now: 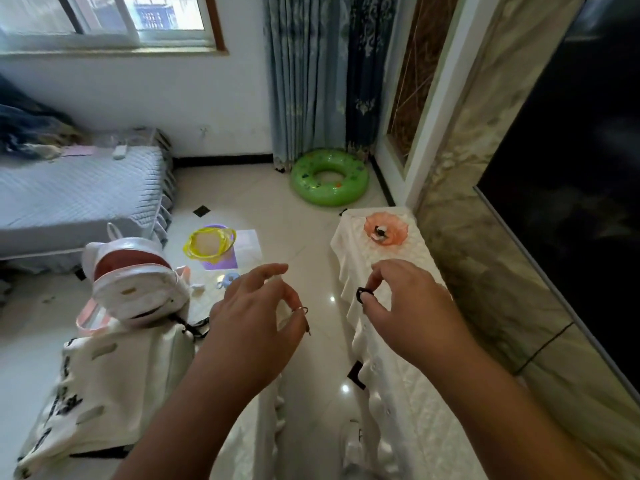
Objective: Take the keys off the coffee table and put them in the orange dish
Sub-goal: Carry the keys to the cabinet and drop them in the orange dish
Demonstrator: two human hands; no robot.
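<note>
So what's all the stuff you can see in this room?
orange dish: one, orange, far end of the white-covered cabinet, something small and dark inside
swim ring: one, green, floor by the curtain
curtain: one, blue-grey, corner
basket: one, yellow, floor, on a purple item
bed: one, pale blue cover, left
backpack: one, white, low left
key ring: one, metal, in the left hand
black key piece: one, pinched by the right hand
dark screen: one, black, right wall
hands: left hand, right hand, raised over the floor and cabinet
</note>
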